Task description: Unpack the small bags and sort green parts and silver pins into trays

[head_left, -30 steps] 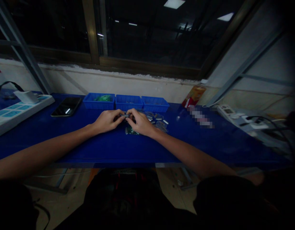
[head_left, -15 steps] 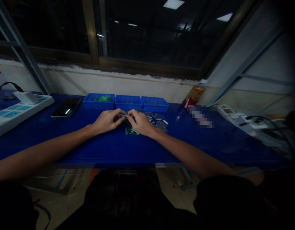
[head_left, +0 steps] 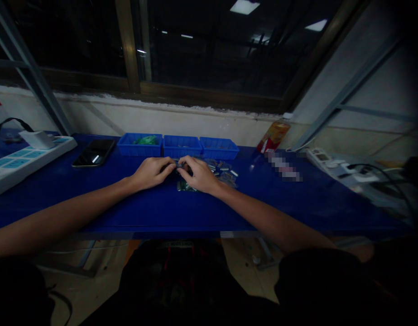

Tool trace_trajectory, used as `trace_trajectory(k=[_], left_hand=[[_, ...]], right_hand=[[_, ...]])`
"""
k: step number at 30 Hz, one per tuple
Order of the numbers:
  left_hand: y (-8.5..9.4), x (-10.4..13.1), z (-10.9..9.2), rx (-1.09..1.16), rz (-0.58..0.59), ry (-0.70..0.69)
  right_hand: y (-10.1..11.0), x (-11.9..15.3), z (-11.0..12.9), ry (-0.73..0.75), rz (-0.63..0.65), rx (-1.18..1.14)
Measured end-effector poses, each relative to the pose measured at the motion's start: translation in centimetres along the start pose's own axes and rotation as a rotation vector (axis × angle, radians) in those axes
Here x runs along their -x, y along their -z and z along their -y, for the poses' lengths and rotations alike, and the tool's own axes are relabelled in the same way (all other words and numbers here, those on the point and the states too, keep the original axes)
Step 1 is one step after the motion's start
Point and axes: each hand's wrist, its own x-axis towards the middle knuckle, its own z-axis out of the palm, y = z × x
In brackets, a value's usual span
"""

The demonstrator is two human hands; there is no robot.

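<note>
My left hand [head_left: 155, 172] and my right hand [head_left: 197, 174] meet over the middle of the blue table [head_left: 154, 208]. Thumbs and fingertips of both are pinched around a small, dark piece [head_left: 179, 165], mostly hidden by the fingers and too small to name. Beneath my right hand lie green circuit boards [head_left: 184, 186] with silvery parts. To the right of that hand, several small metal-cased pieces [head_left: 233, 173] are scattered with clear plastic [head_left: 229, 180].
Three blue bins [head_left: 182, 146] line the back; the left one holds green material [head_left: 146, 140]. At left are a phone [head_left: 93, 153] and a white power strip [head_left: 32, 156]. A drink bottle [head_left: 274, 136] and another power strip [head_left: 319, 156] are on the right.
The fingers of both hands have shifted slightly around the small piece, and the left fingers lie straighter. The things on the table have stayed in place.
</note>
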Motion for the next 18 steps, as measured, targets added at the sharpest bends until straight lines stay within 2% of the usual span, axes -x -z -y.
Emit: trace_trajectory(k=[7, 18], left_hand=[[-0.04, 0.08, -0.18, 0.077, -0.029, -0.004], [0.03, 0.06, -0.13, 0.014, -0.004, -0.007]], right_hand=[[0.0, 0.01, 0.21, -0.031, -0.024, 0.027], [0.29, -0.05, 0.21, -0.021, 0.009, -0.026]])
